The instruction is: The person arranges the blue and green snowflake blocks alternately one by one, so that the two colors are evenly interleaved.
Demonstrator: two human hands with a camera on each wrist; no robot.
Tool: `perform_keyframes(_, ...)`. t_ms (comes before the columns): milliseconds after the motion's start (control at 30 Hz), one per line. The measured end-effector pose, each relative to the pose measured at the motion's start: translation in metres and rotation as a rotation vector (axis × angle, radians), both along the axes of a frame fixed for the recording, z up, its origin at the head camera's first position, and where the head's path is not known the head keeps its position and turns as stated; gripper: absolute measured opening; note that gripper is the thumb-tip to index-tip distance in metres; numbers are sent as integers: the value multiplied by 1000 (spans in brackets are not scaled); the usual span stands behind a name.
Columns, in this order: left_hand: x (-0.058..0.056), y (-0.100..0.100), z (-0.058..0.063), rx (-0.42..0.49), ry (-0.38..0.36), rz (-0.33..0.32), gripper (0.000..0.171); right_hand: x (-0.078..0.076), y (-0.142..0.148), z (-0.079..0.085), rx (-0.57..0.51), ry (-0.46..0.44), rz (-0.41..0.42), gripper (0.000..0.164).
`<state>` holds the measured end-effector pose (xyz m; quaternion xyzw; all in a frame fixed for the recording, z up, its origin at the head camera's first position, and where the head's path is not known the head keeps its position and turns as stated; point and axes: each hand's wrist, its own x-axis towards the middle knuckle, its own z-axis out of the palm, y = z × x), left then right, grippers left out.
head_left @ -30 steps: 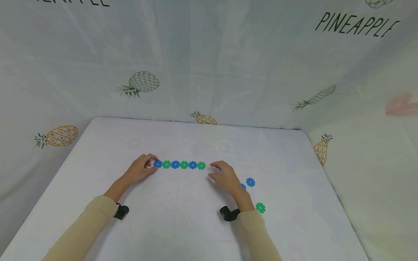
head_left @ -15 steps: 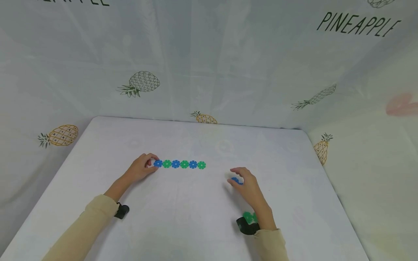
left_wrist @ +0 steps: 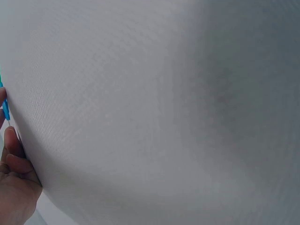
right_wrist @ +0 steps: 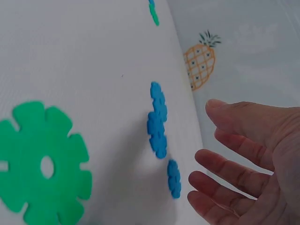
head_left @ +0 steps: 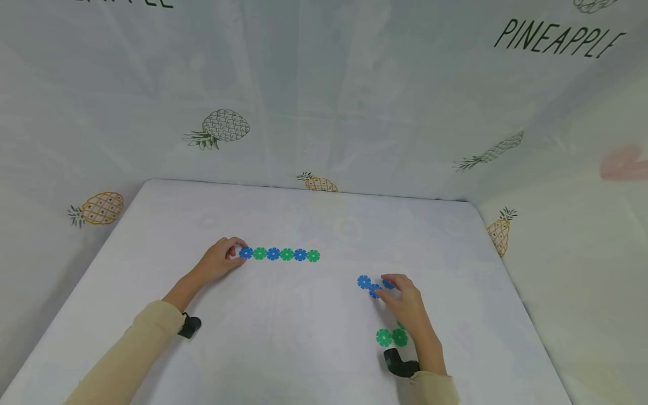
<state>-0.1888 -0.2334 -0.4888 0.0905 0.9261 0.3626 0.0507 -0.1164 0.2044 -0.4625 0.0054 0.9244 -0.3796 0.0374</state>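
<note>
My left hand (head_left: pixel 216 261) pinches the blue notched plastic disc (head_left: pixel 246 253) at the left end of a straight row, thumb on the near side and index finger on the far side. Blue and green discs alternate along that row, which ends on the right with a green disc (head_left: pixel 313 256). Over three loose blue discs hovers my right hand (head_left: pixel 409 306), its fingers relaxed and apart with nothing between them. One blue disc (head_left: pixel 388 284) lies partly behind its fingers. In the right wrist view, a gap shows between the fingertips and the nearest blue disc (right_wrist: pixel 174 179).
Green discs (head_left: pixel 383 337) lie by the right wrist, one partly hidden by the arm. Each wrist carries a black camera (head_left: pixel 400 364). The white table (head_left: pixel 283 349) ends at a pineapple-print curtain (head_left: pixel 354 112) behind.
My right hand has moved away from the row's right end, rightward and nearer to the body, passing over the loose blue discs. The left hand and the row stay put.
</note>
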Motion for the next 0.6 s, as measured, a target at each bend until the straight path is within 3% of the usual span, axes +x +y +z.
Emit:
perform_keyframes(367, 2, 2, 6, 0, -1, 10, 31, -4, 15, -10, 34, 13, -51, 43)
perform_keyframes(600, 0, 1, 0, -7, 7, 6, 31, -12, 17, -14, 83, -26, -105, 43)
